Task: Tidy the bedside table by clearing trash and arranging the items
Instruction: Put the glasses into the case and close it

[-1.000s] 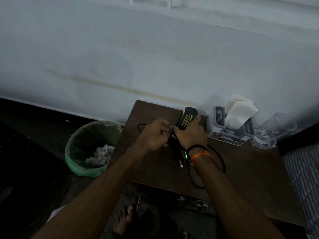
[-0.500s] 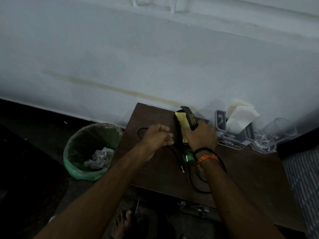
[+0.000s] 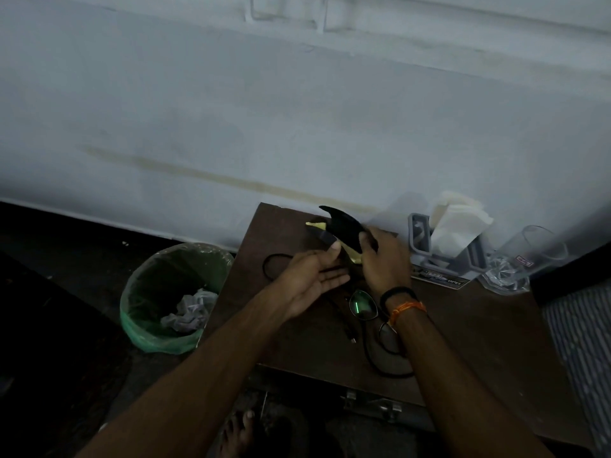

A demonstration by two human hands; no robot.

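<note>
Bin: green-lined wastebasket (image 3: 172,299) on the dark floor, just left of the table, with crumpled pale paper (image 3: 190,312) lying inside it.
Table: brown bedside table (image 3: 479,352) against the pale wall, a metal latch on its front edge.
Cable: black cord (image 3: 380,365) looping across the tabletop, one loop showing left of the hands, another trailing toward the front edge under the right forearm; a small plug end lies near the glasses.
Left hand: left hand (image 3: 314,276) palm up, fingers spread flat and loose, gripping nothing; the thumb tip reaches up beside the case.
Case: black spectacle case (image 3: 344,229), hinged open, with a yellow lining or cloth showing inside; it is lifted off the tabletop near the back edge.
Right hand: right hand (image 3: 383,259) curled around the lower part of the case, fingers wrapped over its dark shell; black and orange bands sit on the wrist.
Glasses: dark-framed eyeglasses (image 3: 363,305) lying flat on the table, below the hands, one lens catching a green glint, the other partly hidden by the right wrist.
Holder: grey napkin holder (image 3: 420,239) at the back of the table, white napkins (image 3: 456,226) standing in it, right of the case.
Coaster: printed card or coaster (image 3: 443,279) flat in front of the holder.
Tumbler: clear glass tumbler (image 3: 525,259) at the right, beside the holder; blur hides whether it stands or tilts.
Bedding: striped fabric (image 3: 582,342) at the far right edge.
</note>
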